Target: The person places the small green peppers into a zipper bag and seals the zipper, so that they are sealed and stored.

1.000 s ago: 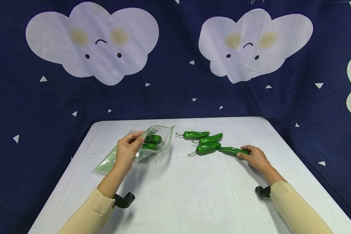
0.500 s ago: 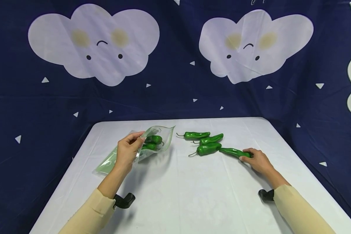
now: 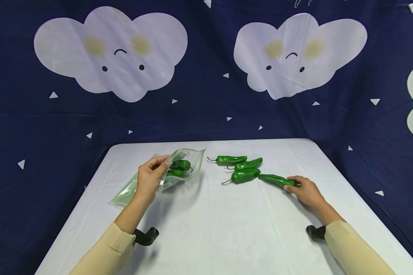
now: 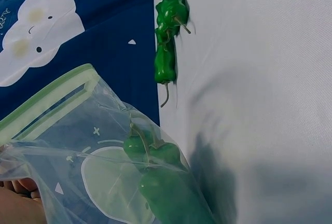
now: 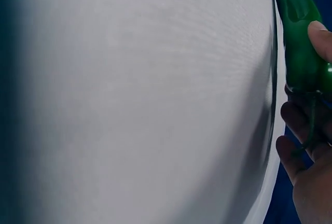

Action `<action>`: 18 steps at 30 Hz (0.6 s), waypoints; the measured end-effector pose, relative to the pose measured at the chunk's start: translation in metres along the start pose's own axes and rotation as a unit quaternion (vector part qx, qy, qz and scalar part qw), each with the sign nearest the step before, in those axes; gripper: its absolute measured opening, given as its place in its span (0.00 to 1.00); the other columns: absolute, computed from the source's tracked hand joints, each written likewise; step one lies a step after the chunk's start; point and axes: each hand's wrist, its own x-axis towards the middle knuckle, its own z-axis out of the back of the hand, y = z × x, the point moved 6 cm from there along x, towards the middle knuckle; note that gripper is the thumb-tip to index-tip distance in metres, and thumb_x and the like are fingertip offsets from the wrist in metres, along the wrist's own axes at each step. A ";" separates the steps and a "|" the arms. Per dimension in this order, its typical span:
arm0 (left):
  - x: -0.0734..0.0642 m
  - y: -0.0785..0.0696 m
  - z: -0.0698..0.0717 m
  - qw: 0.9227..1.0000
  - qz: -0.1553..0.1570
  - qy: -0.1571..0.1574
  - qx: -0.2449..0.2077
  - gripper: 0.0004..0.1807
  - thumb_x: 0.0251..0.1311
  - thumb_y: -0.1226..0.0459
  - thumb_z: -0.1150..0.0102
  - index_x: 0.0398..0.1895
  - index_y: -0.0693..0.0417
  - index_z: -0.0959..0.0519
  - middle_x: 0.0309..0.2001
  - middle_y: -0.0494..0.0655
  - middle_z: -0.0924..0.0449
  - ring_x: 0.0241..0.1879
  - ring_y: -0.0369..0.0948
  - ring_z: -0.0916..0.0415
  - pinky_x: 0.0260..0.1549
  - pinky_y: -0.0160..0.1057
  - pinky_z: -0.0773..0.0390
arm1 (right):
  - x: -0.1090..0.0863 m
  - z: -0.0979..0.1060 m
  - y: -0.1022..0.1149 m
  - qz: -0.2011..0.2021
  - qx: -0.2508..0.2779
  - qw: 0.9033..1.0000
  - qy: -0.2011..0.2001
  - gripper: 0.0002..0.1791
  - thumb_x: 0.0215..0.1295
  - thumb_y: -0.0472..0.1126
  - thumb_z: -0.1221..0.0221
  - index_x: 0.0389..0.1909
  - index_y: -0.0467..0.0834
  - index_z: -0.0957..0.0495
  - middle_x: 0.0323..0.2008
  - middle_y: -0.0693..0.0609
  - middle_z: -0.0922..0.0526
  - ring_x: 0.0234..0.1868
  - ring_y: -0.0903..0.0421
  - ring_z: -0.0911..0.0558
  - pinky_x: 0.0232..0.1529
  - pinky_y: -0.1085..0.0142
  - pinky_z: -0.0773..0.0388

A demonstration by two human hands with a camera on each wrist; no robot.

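Observation:
My left hand [image 3: 149, 177] pinches the rim of a clear zip bag [image 3: 124, 194] with a green edge and holds its mouth up and apart, facing right. Inside the bag lie green peppers [image 4: 166, 182], stems toward the opening. At the right, my right hand [image 3: 307, 191] holds a long green pepper [image 3: 274, 179] near its stem end, the thumb on one side and fingers on the other. That pepper lies low at the table, its tip close to a fatter pepper [image 3: 246, 175]. In the right wrist view its stem hangs over the fingers.
Two more green peppers, a far one [image 3: 231, 159] and a middle one [image 3: 249, 164], lie beyond the fatter one, stems to the left. All rest on a white-covered table [image 3: 227, 229]. Behind it hangs a dark blue cloth [image 3: 206, 114] with clouds.
My right hand has shifted slightly right and nearer along the pepper, whose stem end has swung a little toward me. The left hand and bag stay in place.

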 end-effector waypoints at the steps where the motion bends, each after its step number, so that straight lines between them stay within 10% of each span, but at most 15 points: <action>1: 0.000 0.000 0.000 1.000 0.000 0.000 -0.002 0.14 0.58 0.70 0.41 0.48 0.65 0.20 0.23 0.32 0.26 0.24 0.30 0.31 0.23 0.26 0.30 | 0.000 0.001 0.000 0.003 0.000 1.000 -0.005 0.34 0.60 0.61 0.42 0.59 0.41 0.28 0.51 0.33 0.23 0.51 0.38 0.25 0.45 0.49 0.28; 18: 0.002 0.001 -0.001 1.000 0.002 -0.002 0.000 0.14 0.57 0.70 0.41 0.47 0.64 0.20 0.23 0.32 0.26 0.25 0.30 0.31 0.23 0.26 0.31 | -0.008 0.012 0.017 0.030 0.038 0.998 -0.046 0.31 0.60 0.59 0.41 0.57 0.41 0.26 0.49 0.36 0.21 0.49 0.41 0.21 0.41 0.61 0.26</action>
